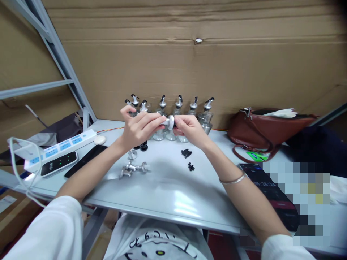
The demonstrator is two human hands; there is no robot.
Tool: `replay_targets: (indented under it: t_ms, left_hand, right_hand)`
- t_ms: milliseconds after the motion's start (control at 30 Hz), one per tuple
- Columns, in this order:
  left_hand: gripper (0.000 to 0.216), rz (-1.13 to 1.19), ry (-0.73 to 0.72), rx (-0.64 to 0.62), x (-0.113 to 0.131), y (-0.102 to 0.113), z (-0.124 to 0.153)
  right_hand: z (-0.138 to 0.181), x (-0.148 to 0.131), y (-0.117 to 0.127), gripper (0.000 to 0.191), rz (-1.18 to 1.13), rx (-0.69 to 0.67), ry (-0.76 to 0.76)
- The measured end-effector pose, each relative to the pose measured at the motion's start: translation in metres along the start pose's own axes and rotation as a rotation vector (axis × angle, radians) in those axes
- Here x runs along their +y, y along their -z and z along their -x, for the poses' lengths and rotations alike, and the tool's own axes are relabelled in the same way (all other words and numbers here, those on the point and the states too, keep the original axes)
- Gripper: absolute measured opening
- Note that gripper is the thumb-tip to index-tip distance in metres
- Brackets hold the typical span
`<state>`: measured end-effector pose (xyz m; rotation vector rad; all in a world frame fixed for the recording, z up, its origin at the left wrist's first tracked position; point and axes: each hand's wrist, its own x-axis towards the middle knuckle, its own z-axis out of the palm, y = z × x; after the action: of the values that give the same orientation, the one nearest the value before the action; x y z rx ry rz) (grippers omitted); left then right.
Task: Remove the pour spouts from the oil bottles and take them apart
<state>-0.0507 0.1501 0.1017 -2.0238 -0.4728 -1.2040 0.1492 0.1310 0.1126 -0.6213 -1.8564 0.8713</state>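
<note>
Above the table, my left hand [141, 125] pinches the narrow end of a silver bottle pourer [170, 122], held about level. At its wide flange, my right hand [188, 128] grips a dark part, mostly hidden by the fingers. Behind the hands stand several glass bottles [159, 134] topped with silver pourers with black flip caps. On the table below lie loose silver pourer bodies [132, 167], a silver ring [132, 154] and black round stoppers [144, 146]. Nearer the right forearm are small piles of black flip levers [186, 153] and tiny black pieces [191, 167].
At left are a white power strip [65, 146], a black-and-white device [59, 163], a dark phone [86, 160] and a white cable [12, 169]. A brown leather bag [268, 131] and a phone [271, 195] lie at right. A cardboard wall [176, 65] rises behind.
</note>
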Motion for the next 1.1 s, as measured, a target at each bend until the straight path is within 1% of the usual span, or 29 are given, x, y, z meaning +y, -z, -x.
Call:
replay_targets:
  t_ms: [33, 100, 200, 233, 300, 400, 500, 600, 667, 767, 833, 900, 1000, 1100]
  left_hand:
    - [0.019, -0.002, 0.013, -0.001, -0.001, 0.000, 0.002]
    - [0.021, -0.031, -0.007, 0.006, -0.004, -0.002, 0.005]
    - [0.022, -0.107, -0.111, 0.066, -0.008, -0.005, 0.007]
    - [0.021, -0.124, -0.142, 0.096, -0.009, -0.006, 0.008]
    - [0.021, -0.150, -0.172, 0.131, -0.011, -0.006, 0.006]
    - [0.027, -0.168, -0.192, 0.125, -0.013, -0.004, 0.001]
    - [0.032, -0.180, -0.178, 0.181, -0.010, -0.003, -0.004]
    - [0.035, -0.157, -0.129, 0.248, -0.005, -0.005, -0.005]
    - [0.036, -0.099, -0.061, 0.223, -0.004, -0.008, -0.002]
    - [0.039, -0.023, 0.070, 0.105, -0.005, -0.013, 0.005]
    - [0.039, 0.001, 0.110, 0.041, -0.005, -0.013, 0.008]
    - [0.036, -0.006, 0.111, 0.032, -0.002, -0.012, 0.007]
    - [0.036, -0.060, 0.082, 0.057, 0.008, -0.007, 0.000]
    - [0.039, -0.038, 0.066, 0.058, 0.020, -0.002, -0.009]
  right_hand:
    - [0.000, 0.000, -0.001, 0.050, -0.004, 0.006, 0.001]
    - [0.000, -0.001, -0.002, 0.051, -0.030, -0.011, -0.025]
    - [0.000, 0.000, -0.002, 0.054, -0.076, -0.070, -0.084]
    - [0.000, 0.001, -0.003, 0.055, -0.078, -0.067, -0.087]
    - [0.000, 0.004, -0.008, 0.056, -0.072, -0.016, -0.061]
    - [0.001, 0.007, -0.018, 0.056, -0.076, 0.096, -0.011]
    - [0.002, 0.009, -0.027, 0.056, -0.066, 0.180, 0.031]
    - [0.005, 0.007, -0.032, 0.057, -0.006, 0.244, 0.085]
    - [0.007, 0.004, -0.033, 0.056, 0.062, 0.268, 0.118]
    - [0.008, 0.003, -0.033, 0.053, 0.178, 0.301, 0.168]
    - [0.008, 0.003, -0.033, 0.049, 0.229, 0.337, 0.183]
    - [0.009, 0.001, -0.034, 0.044, 0.252, 0.377, 0.173]
    - [0.010, -0.005, -0.034, 0.039, 0.279, 0.428, 0.139]
    - [0.013, -0.014, -0.034, 0.035, 0.330, 0.430, 0.163]
